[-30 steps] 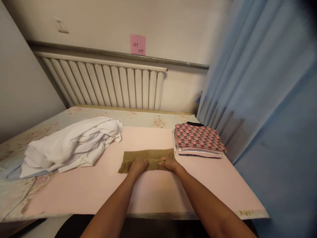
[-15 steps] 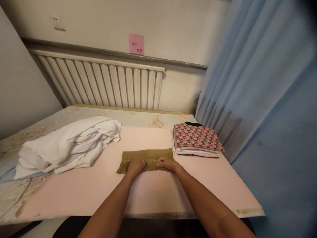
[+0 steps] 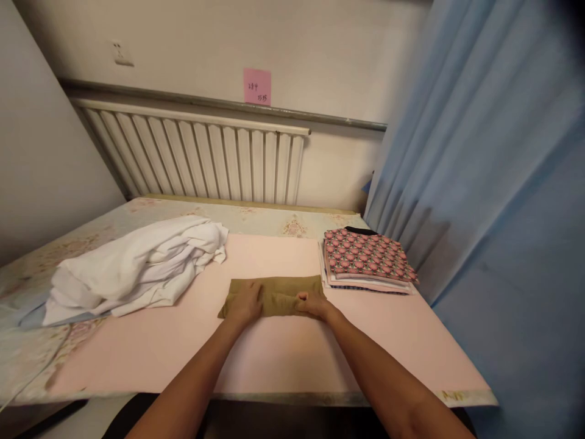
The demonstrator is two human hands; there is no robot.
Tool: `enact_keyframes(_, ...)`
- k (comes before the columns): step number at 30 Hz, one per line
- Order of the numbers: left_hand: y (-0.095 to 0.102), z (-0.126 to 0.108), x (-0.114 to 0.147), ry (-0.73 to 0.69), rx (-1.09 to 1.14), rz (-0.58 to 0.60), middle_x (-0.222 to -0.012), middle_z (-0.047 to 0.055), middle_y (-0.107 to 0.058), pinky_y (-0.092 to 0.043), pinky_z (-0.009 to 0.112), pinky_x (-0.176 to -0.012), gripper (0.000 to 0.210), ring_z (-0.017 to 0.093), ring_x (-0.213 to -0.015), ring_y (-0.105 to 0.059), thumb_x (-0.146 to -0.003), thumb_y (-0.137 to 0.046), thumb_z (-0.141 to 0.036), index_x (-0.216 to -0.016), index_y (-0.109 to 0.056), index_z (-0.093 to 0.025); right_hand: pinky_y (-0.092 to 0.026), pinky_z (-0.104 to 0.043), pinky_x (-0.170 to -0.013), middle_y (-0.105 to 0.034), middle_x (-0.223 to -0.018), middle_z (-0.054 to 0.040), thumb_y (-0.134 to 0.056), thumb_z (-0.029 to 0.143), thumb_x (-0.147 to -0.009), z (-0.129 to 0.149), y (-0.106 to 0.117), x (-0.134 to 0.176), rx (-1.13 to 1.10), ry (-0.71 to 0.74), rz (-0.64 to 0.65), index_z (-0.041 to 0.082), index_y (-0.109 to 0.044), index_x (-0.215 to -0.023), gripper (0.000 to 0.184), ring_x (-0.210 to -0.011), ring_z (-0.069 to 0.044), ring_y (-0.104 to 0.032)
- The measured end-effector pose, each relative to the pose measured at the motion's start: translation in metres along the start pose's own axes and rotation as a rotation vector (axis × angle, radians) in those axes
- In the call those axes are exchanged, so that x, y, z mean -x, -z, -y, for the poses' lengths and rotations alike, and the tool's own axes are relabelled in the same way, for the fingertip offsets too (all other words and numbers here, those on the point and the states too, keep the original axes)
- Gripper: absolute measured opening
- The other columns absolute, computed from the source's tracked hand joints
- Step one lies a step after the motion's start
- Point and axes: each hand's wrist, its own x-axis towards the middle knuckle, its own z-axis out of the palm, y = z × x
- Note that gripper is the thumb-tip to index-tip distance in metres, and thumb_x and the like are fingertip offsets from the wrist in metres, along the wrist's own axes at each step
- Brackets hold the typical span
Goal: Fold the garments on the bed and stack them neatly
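One olive cloth was laid on the pink sheet over the counter, its long axis turned left to right, from one hand toward the other. It was touched by both, so neither could be called nearer. Its left part was covered by the left hand, laid palm-down with the fingers extended and no fabric visibly pinched. Its near edge, toward the right end, was met by the right hand; the thumb and fingers were bent there, but whether fabric was gripped could not be told. The folded pile was placed just beyond that end, to the right; the white heap was set apart, to the left.
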Motion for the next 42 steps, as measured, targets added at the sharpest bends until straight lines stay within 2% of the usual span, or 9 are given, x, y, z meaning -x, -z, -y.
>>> enact_keyframes(4,0.01,-0.001,0.017,-0.092,-0.108,0.004,-0.119,0.009,-0.062,-0.032,0.045,-0.1,0.035,0.029,-0.118,-0.048,-0.078,-0.053,-0.018,-0.111,-0.061,-0.025,-0.04,-0.023,-0.072,-0.068,-0.086,0.0019,-0.063,0.024,-0.073,0.001,-0.004,0.012,0.101,0.128,-0.046,0.02,-0.07,-0.09,0.018,-0.084,-0.015,-0.058)
enact_keyframes(9,0.01,0.005,0.052,-0.172,-0.186,0.029,-0.105,0.009,-0.063,-0.037,0.042,-0.091,0.021,0.027,-0.107,-0.053,-0.083,-0.049,-0.019,-0.097,-0.064,-0.024,-0.033,-0.035,-0.095,-0.066,-0.107,-0.0042,-0.061,0.02,-0.075,0.003,-0.018,0.051,0.25,0.251,-0.168,0.024,-0.069,-0.101,0.027,-0.107,-0.023,-0.051)
enact_keyframes(15,0.004,0.016,0.091,-0.291,-0.199,0.032,-0.105,0.007,-0.063,-0.038,0.038,-0.09,0.02,0.025,-0.103,-0.054,-0.09,-0.048,-0.034,-0.098,-0.063,-0.023,-0.031,-0.038,-0.098,-0.063,-0.119,-0.0057,-0.062,0.023,-0.081,-0.015,-0.034,0.093,0.371,0.518,-0.342,0.025,-0.062,-0.113,0.033,-0.111,-0.024,-0.05)
enact_keyframes(19,0.003,0.018,0.086,-0.189,-0.149,-0.024,-0.117,0.009,-0.062,-0.034,0.039,-0.098,0.03,0.025,-0.114,-0.052,-0.095,-0.037,-0.033,-0.111,-0.059,-0.022,-0.033,-0.038,-0.098,-0.061,-0.123,-0.0104,-0.049,0.02,-0.09,-0.019,-0.029,0.091,0.388,0.405,-0.482,0.02,-0.059,-0.119,0.031,-0.112,-0.024,-0.05)
enact_keyframes(23,0.004,0.015,0.073,-0.122,-0.116,0.043,-0.117,0.009,-0.066,-0.03,0.042,-0.103,0.033,0.025,-0.116,-0.055,-0.095,-0.036,-0.035,-0.114,-0.06,-0.023,-0.037,-0.036,-0.094,-0.066,-0.114,-0.0112,-0.049,0.025,-0.092,-0.011,-0.019,0.082,0.422,0.282,-0.434,0.019,-0.062,-0.117,0.029,-0.107,-0.025,-0.056)
enact_keyframes(29,0.012,0.018,0.079,-0.129,-0.073,0.181,-0.097,0.008,-0.072,-0.044,0.032,-0.079,0.04,0.023,-0.091,-0.066,-0.094,-0.033,-0.044,-0.094,-0.066,-0.022,-0.043,-0.028,-0.083,-0.071,-0.103,-0.0064,-0.048,0.026,-0.093,-0.012,-0.023,0.086,0.41,0.331,-0.311,0.022,-0.069,-0.103,0.024,-0.096,-0.02,-0.062)
enact_keyframes(33,0.018,0.013,0.09,-0.165,-0.07,0.237,-0.092,0.006,-0.072,-0.045,0.03,-0.076,0.031,0.022,-0.087,-0.066,-0.089,-0.042,-0.04,-0.085,-0.067,-0.022,-0.044,-0.03,-0.086,-0.07,-0.099,-0.0049,-0.047,0.023,-0.092,-0.014,-0.032,0.094,0.392,0.374,-0.285,0.022,-0.069,-0.1,0.024,-0.095,-0.019,-0.061)
enact_keyframes(38,0.004,-0.003,0.102,-0.273,-0.102,0.149,-0.124,0.009,-0.064,-0.041,0.039,-0.097,0.04,0.027,-0.116,-0.056,-0.084,-0.054,-0.043,-0.118,-0.06,-0.024,-0.041,-0.037,-0.098,-0.066,-0.118,-0.0068,-0.057,0.027,-0.087,-0.019,-0.049,0.107,0.402,0.484,-0.326,0.021,-0.063,-0.117,0.031,-0.11,-0.022,-0.057)
enact_keyframes(42,-0.03,0.001,0.109,-0.388,-0.207,0.09,-0.141,0.011,-0.053,-0.039,0.042,-0.104,0.048,0.026,-0.13,-0.047,-0.084,-0.05,-0.015,-0.132,-0.052,-0.02,-0.04,-0.044,-0.103,-0.058,-0.135,-0.0091,-0.054,0.014,-0.083,-0.037,-0.063,0.11,0.535,0.51,-0.367,0.021,-0.054,-0.13,0.048,-0.126,-0.026,-0.05)
